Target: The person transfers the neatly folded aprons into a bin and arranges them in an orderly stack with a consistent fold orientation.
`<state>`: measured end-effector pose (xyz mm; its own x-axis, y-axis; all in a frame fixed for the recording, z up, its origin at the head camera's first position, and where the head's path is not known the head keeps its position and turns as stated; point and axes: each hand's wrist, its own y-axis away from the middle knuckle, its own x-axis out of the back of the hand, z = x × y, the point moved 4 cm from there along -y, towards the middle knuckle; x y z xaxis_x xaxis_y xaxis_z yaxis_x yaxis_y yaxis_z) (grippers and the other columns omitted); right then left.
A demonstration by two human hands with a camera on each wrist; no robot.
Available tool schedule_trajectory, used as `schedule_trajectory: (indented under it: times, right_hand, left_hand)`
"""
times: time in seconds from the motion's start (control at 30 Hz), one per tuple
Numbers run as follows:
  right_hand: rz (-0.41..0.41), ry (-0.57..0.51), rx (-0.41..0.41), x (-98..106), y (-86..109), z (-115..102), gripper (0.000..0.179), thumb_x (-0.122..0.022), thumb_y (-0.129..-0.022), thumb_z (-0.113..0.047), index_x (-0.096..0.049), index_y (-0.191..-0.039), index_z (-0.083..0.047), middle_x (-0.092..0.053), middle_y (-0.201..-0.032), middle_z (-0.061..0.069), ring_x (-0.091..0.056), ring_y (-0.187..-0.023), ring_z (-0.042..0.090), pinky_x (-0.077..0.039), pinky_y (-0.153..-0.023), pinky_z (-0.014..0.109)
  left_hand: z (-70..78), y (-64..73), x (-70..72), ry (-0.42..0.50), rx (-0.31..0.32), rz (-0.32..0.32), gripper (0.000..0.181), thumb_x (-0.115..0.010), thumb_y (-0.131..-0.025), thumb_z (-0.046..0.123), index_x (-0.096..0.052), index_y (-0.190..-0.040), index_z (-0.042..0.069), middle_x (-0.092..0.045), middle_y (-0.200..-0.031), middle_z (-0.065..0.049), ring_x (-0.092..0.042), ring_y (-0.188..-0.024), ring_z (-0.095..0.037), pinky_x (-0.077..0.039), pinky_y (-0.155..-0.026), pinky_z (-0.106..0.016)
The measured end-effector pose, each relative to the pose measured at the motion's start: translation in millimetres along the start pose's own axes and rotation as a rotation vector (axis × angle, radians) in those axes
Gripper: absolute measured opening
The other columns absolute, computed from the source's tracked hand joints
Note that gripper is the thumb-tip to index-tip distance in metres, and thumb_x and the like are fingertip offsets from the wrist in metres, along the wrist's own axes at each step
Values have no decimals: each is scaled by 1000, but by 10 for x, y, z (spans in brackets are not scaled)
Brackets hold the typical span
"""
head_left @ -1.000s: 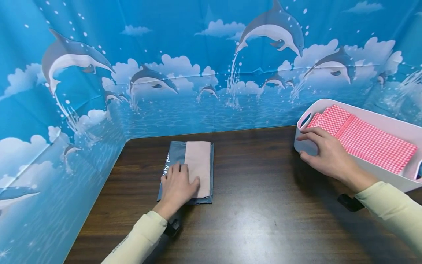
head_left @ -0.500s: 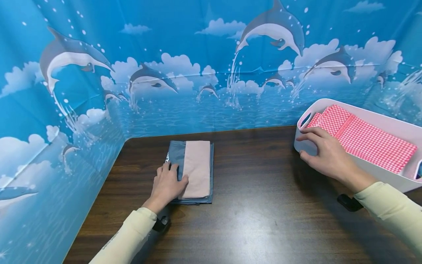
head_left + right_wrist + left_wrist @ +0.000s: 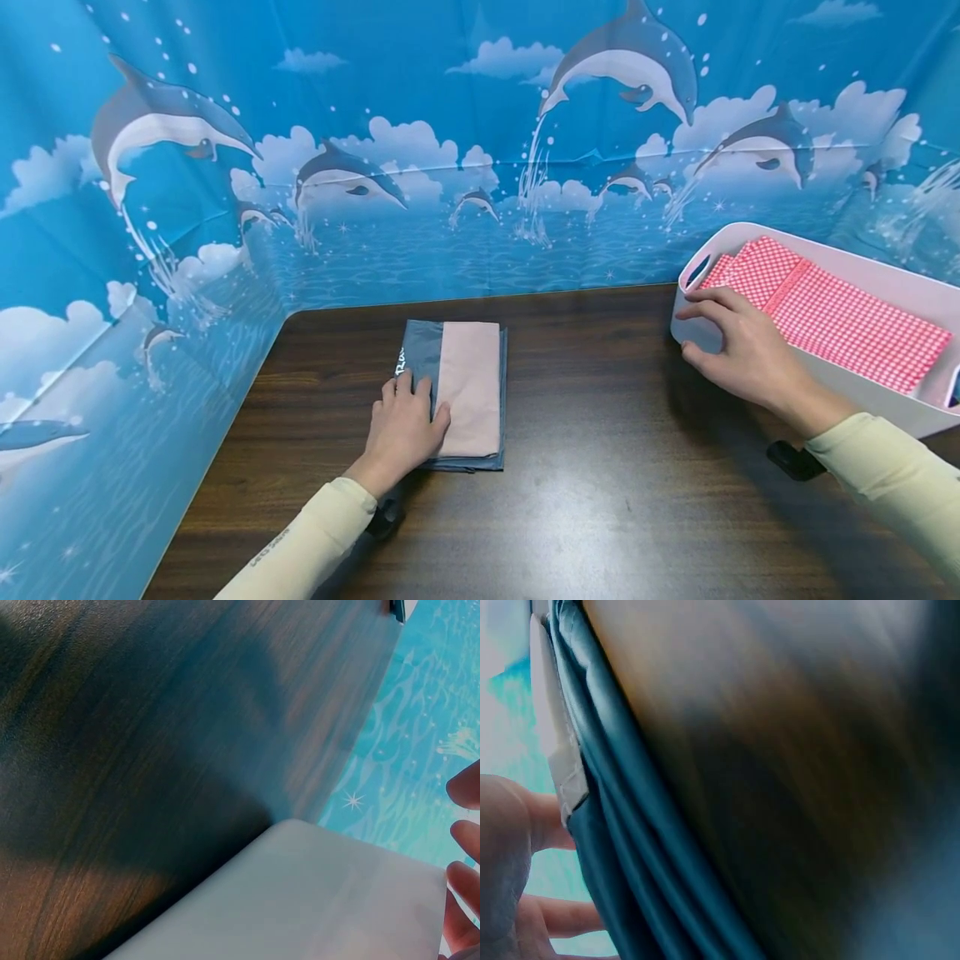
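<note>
A folded blue-grey fabric item with a pale pink panel (image 3: 471, 392) lies on the table, its white lettering partly covered. My left hand (image 3: 403, 429) rests on its left part, fingers spread and slightly bent. Up close in the left wrist view, stacked layers of blue fabric (image 3: 622, 802) show beside my fingers (image 3: 566, 919). At the right, my right hand (image 3: 742, 350) rests by the left end of a white basket (image 3: 862, 375), fingers loosely bent near its rim. Whether the fingertips touch the rim I cannot tell. Inside the basket lies a folded red-and-white checked cloth (image 3: 847, 321).
The dark wooden table (image 3: 585, 467) reaches back to a blue dolphin-print curtain (image 3: 420, 242), which also runs along the left side. Part of a dark blue thing (image 3: 955, 390) shows at the basket's right end.
My left hand first shifted left across the folded fabric. Then hand and fabric moved a little to the right together. My right hand and the basket have stayed in place.
</note>
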<state>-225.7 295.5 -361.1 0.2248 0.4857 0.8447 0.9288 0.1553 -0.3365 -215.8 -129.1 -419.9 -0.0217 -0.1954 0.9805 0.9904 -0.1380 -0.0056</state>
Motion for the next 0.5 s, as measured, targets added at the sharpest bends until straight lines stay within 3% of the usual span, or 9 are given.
schedule_trajectory:
  times: [0.3, 0.5]
  right_hand:
    - [3, 8, 4, -4, 5, -5, 39, -83, -84, -7, -74, -122, 0, -56, -148, 24, -52, -135, 48, -47, -103, 72]
    - [6, 1, 8, -8, 7, -7, 39, -83, -85, -8, -74, -122, -1, -56, -148, 24, -52, -135, 47, -47, -103, 71]
  left_hand:
    - [479, 170, -55, -54, -122, 51, 49, -67, -104, 34, -67, -131, -7, -58, -142, -36, -58, -128, -55, -57, -96, -63]
    - [718, 321, -116, -76, -197, 100, 47, -70, -101, 36, -70, -125, -5, -62, -135, -34, -63, -116, -50, -59, -89, -58]
